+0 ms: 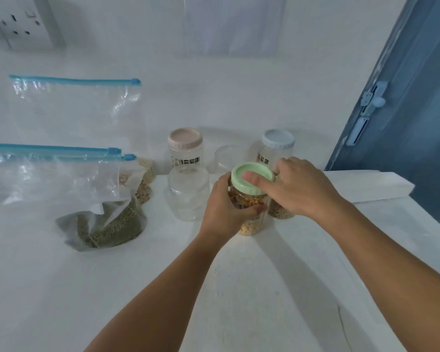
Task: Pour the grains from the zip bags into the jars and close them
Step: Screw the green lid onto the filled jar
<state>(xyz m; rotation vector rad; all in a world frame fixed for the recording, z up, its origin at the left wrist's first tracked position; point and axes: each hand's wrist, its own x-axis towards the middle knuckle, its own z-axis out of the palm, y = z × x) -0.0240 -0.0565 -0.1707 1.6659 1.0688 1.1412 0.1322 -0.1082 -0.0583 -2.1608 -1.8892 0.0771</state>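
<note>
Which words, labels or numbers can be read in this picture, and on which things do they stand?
None can be read.
Jar with the beige lid: dark label print, too blurred to read.
Jar with the pale blue lid: dark and orange label print, blurred and partly hidden by the right hand.

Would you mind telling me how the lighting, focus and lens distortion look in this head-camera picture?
Head view: soft, cool, dim light, with faint shadows behind the jars; the wide lens bends the blue door frame and wall socket; the picture is soft overall, the left zip bags hazy, with small glints on the upper bag.
</note>
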